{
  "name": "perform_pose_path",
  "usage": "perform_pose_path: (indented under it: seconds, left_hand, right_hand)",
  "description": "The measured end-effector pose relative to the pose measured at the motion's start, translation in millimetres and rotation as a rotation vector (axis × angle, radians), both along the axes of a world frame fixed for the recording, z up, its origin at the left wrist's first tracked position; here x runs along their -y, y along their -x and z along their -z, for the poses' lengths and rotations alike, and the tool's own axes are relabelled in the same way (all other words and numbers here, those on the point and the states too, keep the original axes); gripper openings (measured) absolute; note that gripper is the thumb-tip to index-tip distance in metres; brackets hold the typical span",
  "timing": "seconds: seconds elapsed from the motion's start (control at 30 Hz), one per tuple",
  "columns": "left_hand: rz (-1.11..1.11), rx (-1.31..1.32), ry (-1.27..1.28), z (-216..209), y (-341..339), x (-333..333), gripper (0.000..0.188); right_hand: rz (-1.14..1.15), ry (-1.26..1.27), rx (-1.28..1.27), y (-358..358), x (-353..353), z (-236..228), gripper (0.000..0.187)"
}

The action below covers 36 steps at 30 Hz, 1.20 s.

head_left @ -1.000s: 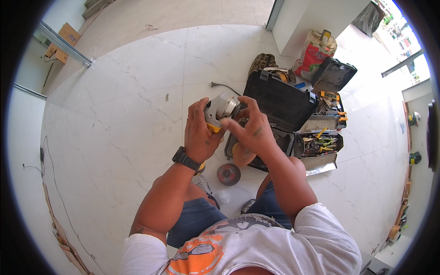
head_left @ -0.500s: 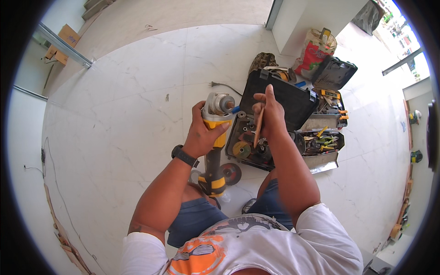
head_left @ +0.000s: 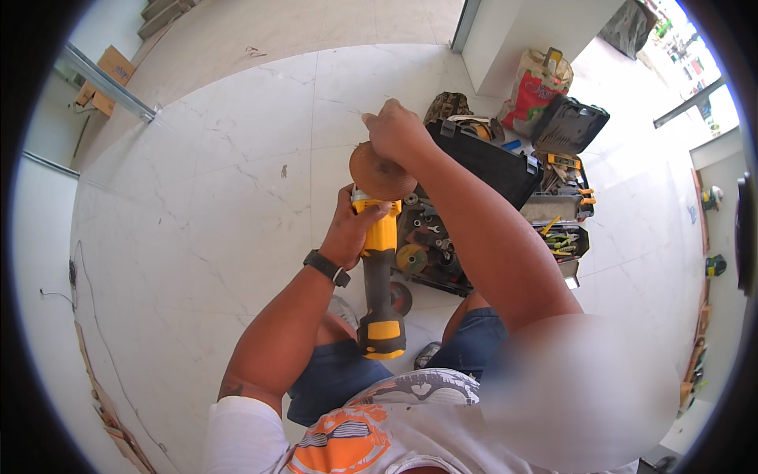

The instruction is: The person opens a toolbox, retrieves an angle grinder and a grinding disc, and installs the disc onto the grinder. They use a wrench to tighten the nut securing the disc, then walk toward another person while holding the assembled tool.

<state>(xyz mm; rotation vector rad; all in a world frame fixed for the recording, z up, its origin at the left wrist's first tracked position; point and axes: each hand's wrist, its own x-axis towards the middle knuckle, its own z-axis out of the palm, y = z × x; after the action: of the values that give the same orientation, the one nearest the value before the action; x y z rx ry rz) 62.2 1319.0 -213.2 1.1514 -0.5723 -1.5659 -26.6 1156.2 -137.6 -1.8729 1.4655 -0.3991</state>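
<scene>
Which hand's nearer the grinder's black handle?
Left. The left hand grips the grinder's yellow body, next to the black handle. The right hand is farther off, at the brown disc at the tool's opposite end.

The big bag [head_left: 538, 96] by the pillar [head_left: 505, 55] has curly white letters on its red part. Far to my left, a cardboard box [head_left: 117, 63] has dark writing, too small for me to read. A little blue mark [head_left: 692, 215] is on the wall at my right, but I can't tell if it is writing.
</scene>
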Motion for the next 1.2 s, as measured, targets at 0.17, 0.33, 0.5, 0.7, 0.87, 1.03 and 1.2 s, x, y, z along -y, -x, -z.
perform_pose_path:
  seconds: [0.17, 0.33, 0.5, 0.7, 0.87, 1.03, 1.2]
  left_hand:
    - [0.034, -0.032, -0.036, 0.9, -2.3, -0.7, 0.070]
    - [0.064, -0.007, -0.061, 3.0, -0.1, -2.1, 0.073]
    - [0.060, 0.007, -0.040, 2.0, 0.2, -0.9, 0.074]
    - [0.088, 0.004, -0.059, 1.1, -1.3, -0.9, 0.075]
    - [0.086, 0.002, -0.018, -0.8, -3.1, -0.4, 0.075]
    - [0.095, -0.004, -0.016, -0.1, -5.5, -1.0, 0.072]
    - [0.079, -0.001, -0.001, 4.0, -6.6, -0.9, 0.058]
  right_hand:
    - [0.045, 0.038, 0.027, 5.4, -0.1, 8.3, 0.045]
    - [-0.005, 0.092, -0.052, 2.1, -2.5, 4.0, 0.044]
    - [0.054, 0.062, -0.076, 3.2, -6.3, 1.2, 0.040]
    - [-0.013, 0.164, -0.142, 4.3, -8.1, 3.7, 0.038]
    - [-0.004, 0.106, -0.087, 7.5, -8.4, 6.8, 0.038]
    - [0.053, -0.127, 0.086, 16.7, -7.2, -7.1, 0.047]
    - [-0.035, -0.380, 0.284, 62.9, -17.2, -15.1, 0.050]
